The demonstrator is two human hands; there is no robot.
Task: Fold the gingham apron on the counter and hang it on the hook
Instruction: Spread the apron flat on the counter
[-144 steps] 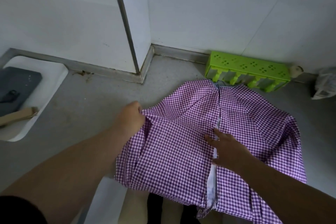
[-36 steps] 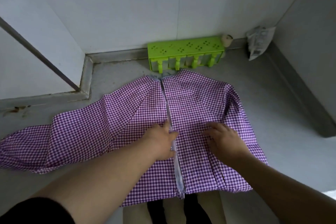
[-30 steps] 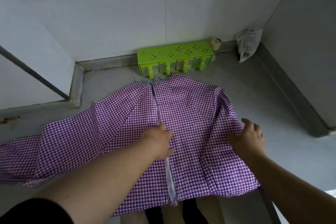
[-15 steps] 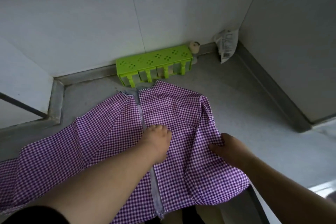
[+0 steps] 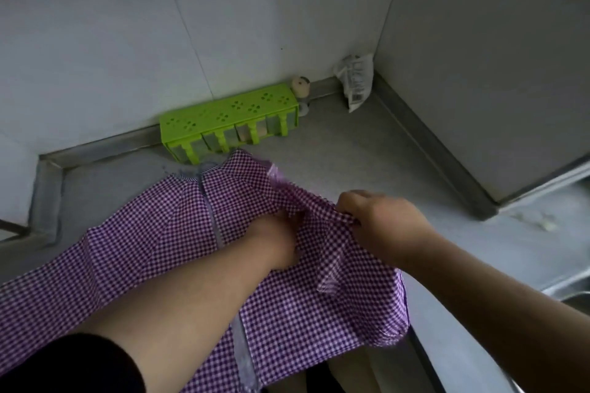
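Two hands [image 5: 322,233] (both gripping), one apron [image 5: 153,252]

Purple gingham apron [image 5: 153,252], rumpled on counter [image 5: 367,150]

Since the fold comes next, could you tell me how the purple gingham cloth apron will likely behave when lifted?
The purple gingham cloth apron is probably floppy: it creases where the right hand pinches its edge. It seems light, rising easily there. It will likely sag unless the left hand pins it.
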